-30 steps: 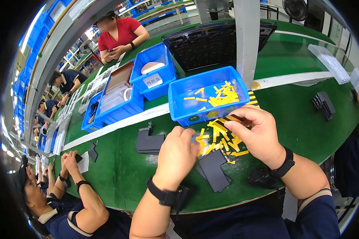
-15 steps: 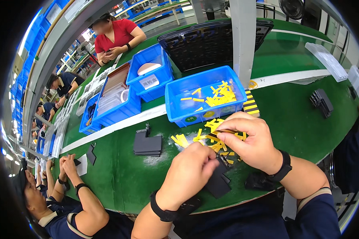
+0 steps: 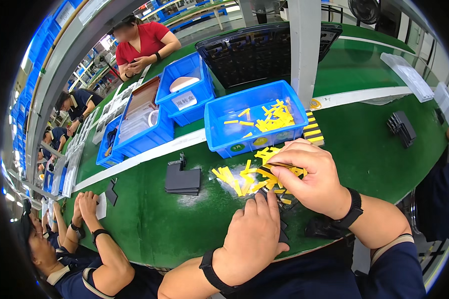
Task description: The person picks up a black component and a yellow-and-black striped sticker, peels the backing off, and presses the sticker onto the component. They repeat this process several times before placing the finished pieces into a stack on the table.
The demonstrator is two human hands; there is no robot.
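Note:
My left hand (image 3: 252,231) lies palm down over a stack of flat black pieces (image 3: 283,233) near the table's front edge. Its fingers are stretched forward, their tips at a small dark part beside the yellow strips; the thumb points right. Thumb and fingers of my right hand (image 3: 312,174) pinch a thin dark strip (image 3: 280,164) above the pile of short yellow strips (image 3: 244,177). What lies under my left palm is hidden.
A blue bin (image 3: 219,119) with more yellow strips stands just beyond my hands. L-shaped black plates (image 3: 182,179) are stacked to the left, and other black parts (image 3: 401,129) lie at the right. A grey post (image 3: 304,50) rises behind the bin. A co-worker's hands (image 3: 87,207) work at far left.
My left hand has turned palm down, and its curled fingers have straightened forward over the black pieces. My right hand stays nearly in place, still pinching the thin strip.

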